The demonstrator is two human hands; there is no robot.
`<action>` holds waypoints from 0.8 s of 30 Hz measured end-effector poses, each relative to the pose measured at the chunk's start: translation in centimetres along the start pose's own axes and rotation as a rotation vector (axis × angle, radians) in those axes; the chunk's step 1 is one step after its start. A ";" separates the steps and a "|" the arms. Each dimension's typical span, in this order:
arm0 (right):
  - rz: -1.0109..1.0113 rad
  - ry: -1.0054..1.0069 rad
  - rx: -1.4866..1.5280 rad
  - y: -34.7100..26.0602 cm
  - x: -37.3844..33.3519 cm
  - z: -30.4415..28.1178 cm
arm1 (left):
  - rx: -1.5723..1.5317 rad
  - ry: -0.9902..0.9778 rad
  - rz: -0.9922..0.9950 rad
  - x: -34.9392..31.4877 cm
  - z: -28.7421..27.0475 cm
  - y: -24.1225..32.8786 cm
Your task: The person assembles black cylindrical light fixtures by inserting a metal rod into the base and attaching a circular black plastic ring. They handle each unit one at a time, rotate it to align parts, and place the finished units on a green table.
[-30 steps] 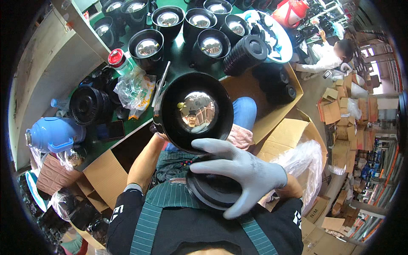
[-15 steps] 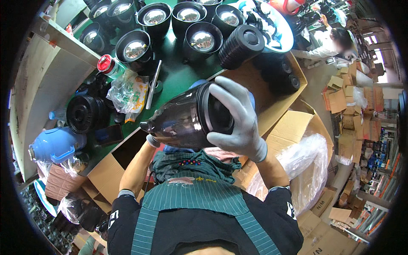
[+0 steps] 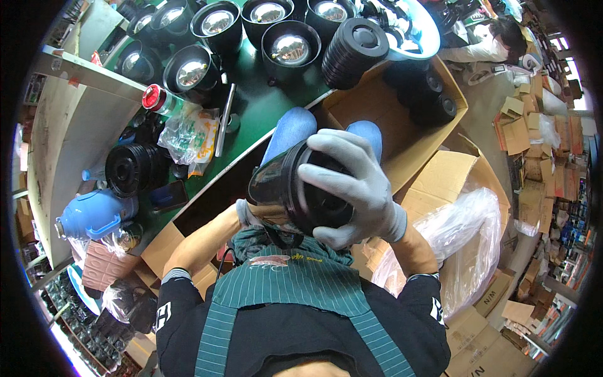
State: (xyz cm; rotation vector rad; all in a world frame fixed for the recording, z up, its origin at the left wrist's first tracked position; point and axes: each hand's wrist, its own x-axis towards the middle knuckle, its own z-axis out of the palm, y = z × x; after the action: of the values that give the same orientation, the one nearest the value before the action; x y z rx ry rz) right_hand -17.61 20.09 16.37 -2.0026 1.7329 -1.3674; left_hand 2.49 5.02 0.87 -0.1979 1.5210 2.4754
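My right hand (image 3: 353,187), in a grey glove, spreads its fingers over the back of a black round lamp housing (image 3: 282,182) held above my lap, tilted with its open front to the left. My left hand (image 3: 246,212), also gloved, grips the housing from below and is mostly hidden behind it. The glossy black bowl of the housing shows only at its left side.
Several black lamp housings with shiny reflectors (image 3: 291,44) stand on the green table (image 3: 257,116) ahead, beside a ribbed black stack (image 3: 352,50). An open cardboard box (image 3: 389,119) with black parts sits at right, a clear plastic bag (image 3: 465,245) lower right, a blue jug (image 3: 94,213) left.
The housing has turned from facing up at me to lying on its side. My right hand moved from below it onto its back and pulled it closer to my chest.
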 end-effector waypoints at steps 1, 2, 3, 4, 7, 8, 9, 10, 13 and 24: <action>0.049 0.022 -0.007 0.0 -0.4 -0.1 | -0.025 0.004 -0.010 -0.1 -0.3 -0.2; 0.056 0.044 -0.023 -0.3 -0.6 0.0 | -0.059 0.019 -0.017 -0.2 -0.7 -0.4; 0.063 0.060 -0.039 -0.6 -0.7 -0.2 | -0.127 0.008 -0.015 -0.5 -1.2 -1.6; 0.080 0.067 -0.051 -0.8 -0.8 -0.2 | -0.195 -0.005 -0.015 -0.8 -1.7 -2.4; 0.141 0.105 -0.060 -0.9 -1.5 0.2 | -0.172 -0.022 0.135 -0.4 -2.7 -2.6; 0.149 0.122 -0.048 -0.6 -1.5 0.4 | -0.160 -0.003 0.144 -0.6 -2.9 -2.2; 0.158 0.131 -0.038 -0.4 -1.7 0.4 | -0.154 0.018 0.155 -0.7 -3.2 -2.0; 0.168 0.139 -0.041 -0.2 -1.9 0.6 | -0.144 0.044 0.161 -0.8 -3.5 -1.7; 0.203 0.179 0.087 0.0 -2.4 1.2 | -0.104 0.139 0.186 -1.4 -4.1 -0.7; 0.833 0.202 0.510 0.5 -3.3 3.0 | 0.846 0.580 0.656 -3.0 -4.5 7.0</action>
State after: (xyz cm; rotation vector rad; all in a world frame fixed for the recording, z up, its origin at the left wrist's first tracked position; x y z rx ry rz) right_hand -15.52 21.51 12.62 -0.7540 1.7327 -1.4845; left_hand 3.52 -2.38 5.51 -0.3095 3.1445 1.9466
